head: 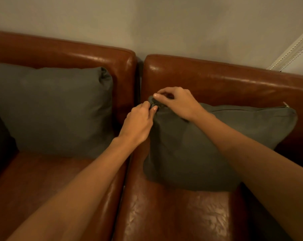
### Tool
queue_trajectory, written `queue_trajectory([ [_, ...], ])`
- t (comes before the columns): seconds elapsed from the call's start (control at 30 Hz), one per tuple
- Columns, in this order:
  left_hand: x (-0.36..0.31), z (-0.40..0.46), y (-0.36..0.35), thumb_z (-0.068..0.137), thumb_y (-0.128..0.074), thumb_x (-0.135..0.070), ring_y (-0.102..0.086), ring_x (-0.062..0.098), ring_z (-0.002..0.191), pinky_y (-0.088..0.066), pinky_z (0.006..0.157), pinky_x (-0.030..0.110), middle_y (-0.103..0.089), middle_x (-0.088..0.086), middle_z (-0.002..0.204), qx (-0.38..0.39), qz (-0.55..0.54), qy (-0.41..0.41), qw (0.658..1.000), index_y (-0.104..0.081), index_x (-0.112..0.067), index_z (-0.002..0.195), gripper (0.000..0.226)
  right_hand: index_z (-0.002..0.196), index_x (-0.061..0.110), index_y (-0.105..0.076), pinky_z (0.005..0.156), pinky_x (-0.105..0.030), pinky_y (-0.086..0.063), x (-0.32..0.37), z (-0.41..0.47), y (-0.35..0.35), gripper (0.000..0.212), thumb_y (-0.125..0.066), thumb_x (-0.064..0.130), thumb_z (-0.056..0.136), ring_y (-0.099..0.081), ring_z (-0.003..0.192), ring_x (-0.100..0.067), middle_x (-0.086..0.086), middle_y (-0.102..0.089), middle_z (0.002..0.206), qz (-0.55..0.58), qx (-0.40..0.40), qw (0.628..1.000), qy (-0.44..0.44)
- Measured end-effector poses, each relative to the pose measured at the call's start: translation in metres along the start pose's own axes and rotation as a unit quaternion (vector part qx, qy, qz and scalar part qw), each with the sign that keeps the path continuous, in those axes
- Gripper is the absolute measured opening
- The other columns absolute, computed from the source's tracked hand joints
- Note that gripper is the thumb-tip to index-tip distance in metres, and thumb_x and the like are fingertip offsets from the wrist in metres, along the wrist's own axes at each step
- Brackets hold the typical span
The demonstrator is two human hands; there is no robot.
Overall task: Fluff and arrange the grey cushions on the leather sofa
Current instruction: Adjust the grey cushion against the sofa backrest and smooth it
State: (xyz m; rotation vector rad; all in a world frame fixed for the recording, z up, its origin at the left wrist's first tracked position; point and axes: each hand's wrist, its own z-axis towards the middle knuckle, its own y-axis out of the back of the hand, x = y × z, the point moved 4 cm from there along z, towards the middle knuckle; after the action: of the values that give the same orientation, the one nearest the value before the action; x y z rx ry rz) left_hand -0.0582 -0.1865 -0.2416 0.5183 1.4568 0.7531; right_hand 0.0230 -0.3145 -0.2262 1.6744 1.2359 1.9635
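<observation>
Brown leather covers the sofa [208, 80] that fills my view, its two back sections split by a dark gap running toward the wall [164, 23]. On the right seat a grey cushion [208, 145] leans tilted against the backrest, its bottom edge resting on the seat and its zipped edge on top, running left to right with the zip pull at the far right corner. That top edge is the long line I read; the cushion's upper left corner points up toward the gap. Both of my hands meet at that corner. A second grey cushion [51, 108] stands on the left seat, propped upright against the other backrest, well apart from my hands and untouched.

My left arm reaches in from lower left, and the left hand [138, 124] has its fingers curled, pinching the bunched fabric of the corner from the side. My right arm crosses over the cushion's face from the lower right; the right hand [178, 103] sits on top, thumb and fingertips nipping the same fold from above.
</observation>
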Motion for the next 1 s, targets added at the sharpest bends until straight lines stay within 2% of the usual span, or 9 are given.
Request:
queue_trajectory([
  [0.07, -0.001, 0.004, 0.002, 0.103, -0.038, -0.034, -0.058, 0.031, 0.081, -0.047, 0.072, 0.048, -0.056, 0.007, 0.088, 0.004, 0.008, -0.031, 0.999, -0.044, -0.019, 0.083, 0.025, 0.111, 0.029, -0.071, 0.093, -0.04, -0.05, 0.002, 0.002, -0.001, 0.032, -0.058, 0.05, 0.092, -0.06, 0.109, -0.012, 0.007, -0.07, 0.112, -0.017, 0.005, 1.0, 0.017],
  [0.2, -0.003, 0.009, 0.003, 0.103, -0.038, -0.032, -0.052, 0.021, 0.073, -0.039, 0.065, 0.036, -0.047, -0.005, 0.075, -0.014, -0.011, -0.057, 0.998, -0.043, -0.02, 0.078, 0.029, 0.105, 0.029, -0.074, 0.094, -0.049, -0.048, -0.001, -0.005, 0.01, 0.027, -0.058, 0.047, 0.093, -0.061, 0.107, -0.015, 0.007, -0.071, 0.107, -0.007, -0.091, 0.996, 0.0],
  [0.33, 0.008, 0.013, 0.003, 0.103, -0.04, -0.033, -0.049, 0.017, 0.069, -0.04, 0.063, 0.036, -0.049, -0.002, 0.072, -0.055, -0.032, -0.033, 0.997, -0.047, -0.015, 0.075, 0.034, 0.127, 0.029, -0.063, 0.104, -0.053, -0.035, -0.027, -0.029, 0.021, 0.04, -0.04, 0.049, 0.101, -0.052, 0.12, -0.024, 0.0, -0.061, 0.126, -0.078, -0.093, 0.992, -0.036],
  [0.5, 0.007, 0.017, -0.001, 0.101, -0.045, -0.032, -0.052, 0.026, 0.096, -0.039, 0.08, 0.032, -0.046, 0.001, 0.098, -0.13, -0.033, 0.037, 0.99, -0.05, -0.014, 0.087, 0.024, 0.147, 0.036, -0.038, 0.118, -0.047, -0.011, -0.078, -0.072, 0.037, 0.054, -0.021, 0.058, 0.101, -0.032, 0.142, -0.02, 0.001, -0.045, 0.149, -0.23, -0.072, 0.97, -0.036],
  [0.6, -0.005, 0.007, -0.012, 0.1, -0.045, -0.036, -0.042, 0.038, 0.126, -0.032, 0.109, 0.054, -0.044, 0.018, 0.132, -0.178, 0.096, -0.002, 0.979, -0.049, -0.008, 0.121, 0.035, 0.151, 0.038, -0.028, 0.12, -0.045, -0.002, -0.104, -0.098, 0.051, 0.062, -0.008, 0.062, 0.097, -0.017, 0.149, -0.018, 0.001, -0.032, 0.158, -0.292, -0.096, 0.95, -0.052],
  [0.67, -0.025, -0.004, -0.035, 0.099, -0.04, -0.045, -0.023, 0.037, 0.142, -0.006, 0.112, 0.064, -0.033, 0.018, 0.151, -0.138, 0.218, -0.158, 0.953, -0.039, -0.017, 0.142, 0.052, 0.153, 0.037, -0.021, 0.12, -0.044, 0.0, -0.115, -0.111, 0.058, 0.061, -0.006, 0.06, 0.098, -0.012, 0.15, -0.018, 0.0, -0.027, 0.16, -0.314, -0.118, 0.941, -0.053],
  [0.77, -0.041, -0.017, -0.078, 0.097, -0.031, -0.058, -0.01, 0.03, 0.147, 0.001, 0.111, 0.067, -0.022, 0.009, 0.159, -0.011, 0.324, -0.367, 0.872, -0.025, -0.034, 0.15, 0.059, 0.153, 0.031, -0.021, 0.12, -0.048, -0.004, -0.122, -0.125, 0.061, 0.057, -0.01, 0.055, 0.102, -0.015, 0.149, -0.021, -0.004, -0.026, 0.16, -0.341, -0.117, 0.933, 0.001],
  [0.87, -0.025, 0.0, -0.087, 0.095, -0.02, -0.066, -0.008, 0.031, 0.148, 0.001, 0.11, 0.069, -0.016, 0.005, 0.161, 0.025, 0.358, -0.346, 0.867, -0.016, -0.04, 0.151, 0.062, 0.153, 0.031, -0.022, 0.117, -0.056, -0.014, -0.145, -0.143, 0.063, 0.053, -0.015, 0.051, 0.105, -0.02, 0.147, -0.027, -0.006, -0.025, 0.159, -0.414, -0.087, 0.902, 0.089],
  [1.0, 0.002, 0.036, -0.071, 0.087, -0.002, -0.076, -0.001, 0.038, 0.148, 0.003, 0.108, 0.07, -0.003, 0.002, 0.163, 0.001, 0.397, -0.237, 0.887, 0.004, -0.046, 0.15, 0.07, 0.155, 0.038, -0.006, 0.116, -0.061, -0.012, -0.175, -0.143, 0.078, 0.056, -0.009, 0.055, 0.102, -0.014, 0.149, -0.028, -0.003, -0.017, 0.162, -0.437, -0.06, 0.896, 0.055],
])
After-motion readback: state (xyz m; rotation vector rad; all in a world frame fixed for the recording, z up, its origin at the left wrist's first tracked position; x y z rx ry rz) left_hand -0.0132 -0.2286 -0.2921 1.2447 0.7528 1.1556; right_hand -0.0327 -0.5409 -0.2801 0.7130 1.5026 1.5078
